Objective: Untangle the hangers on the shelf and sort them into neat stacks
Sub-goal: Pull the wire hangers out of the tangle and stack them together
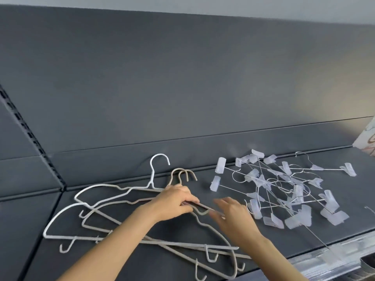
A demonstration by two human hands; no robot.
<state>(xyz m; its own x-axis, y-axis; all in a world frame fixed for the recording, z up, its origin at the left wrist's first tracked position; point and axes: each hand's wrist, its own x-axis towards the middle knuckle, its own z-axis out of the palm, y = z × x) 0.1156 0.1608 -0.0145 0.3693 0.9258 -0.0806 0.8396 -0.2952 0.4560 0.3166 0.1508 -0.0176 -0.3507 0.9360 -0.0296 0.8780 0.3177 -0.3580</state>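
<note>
Several thin coated hangers lie overlapped on the dark grey shelf point(203, 236): a white hanger point(95, 191) with its hook against the back wall, and beige hangers point(182, 246) crossing under my arms. My left hand point(174, 201) grips a beige hanger's bar near its neck, fingers curled round it. My right hand point(233, 218), blurred, reaches over the same bar with fingers extended, touching its end. To the right lies a tangled heap of metal clip hangers point(284, 189) with translucent clips.
The shelf's back panel point(182, 98) rises right behind the hangers. A clear price rail point(334, 258) runs along the front edge at lower right. A patterned box corner point(367, 138) shows at the far right. A slotted upright point(30, 136) stands at left.
</note>
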